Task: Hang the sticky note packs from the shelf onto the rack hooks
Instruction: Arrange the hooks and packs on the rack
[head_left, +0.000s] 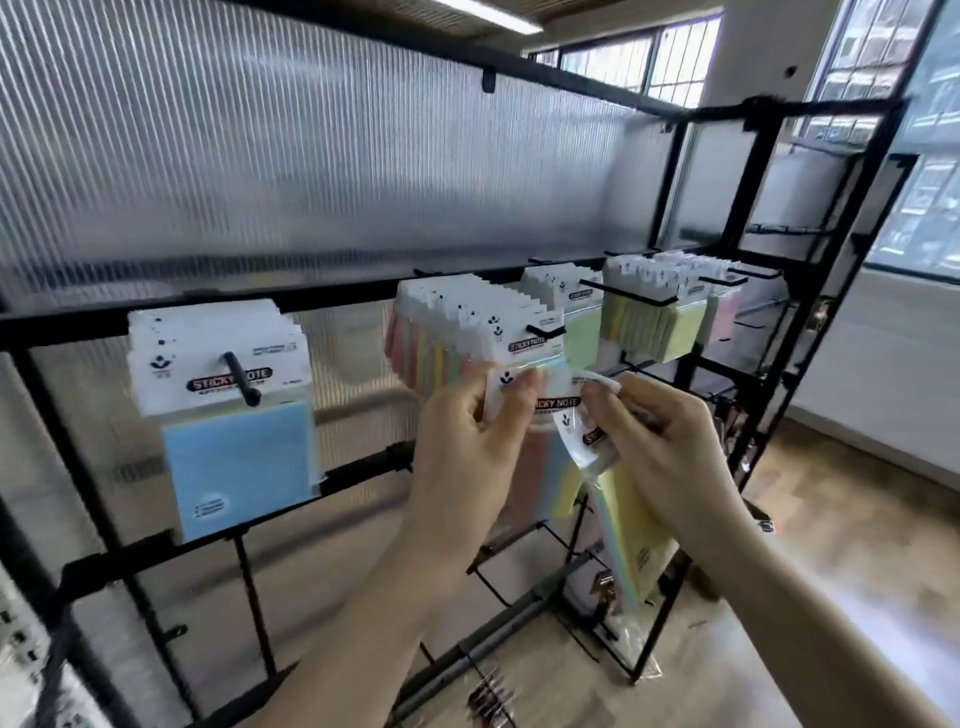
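Rack (363, 296), black, hooks loaded with hung packs; blue stack (234, 415) leftward. Left hand (467, 441) pinches multicolour sticky note pack (540, 467); right hand (670, 447) grips yellow pack (639, 525).

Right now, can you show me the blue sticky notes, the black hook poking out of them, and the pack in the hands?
blue sticky notes (236, 467), head view, blue pad front
black hook (240, 378), head view, mid-rod
held pack (558, 404), head view, label

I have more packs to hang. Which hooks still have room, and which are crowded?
The leftmost hook shows bare tip in front of its blue packs. The next hook is packed to the end, where both hands hold packs. The right-end hooks look free.
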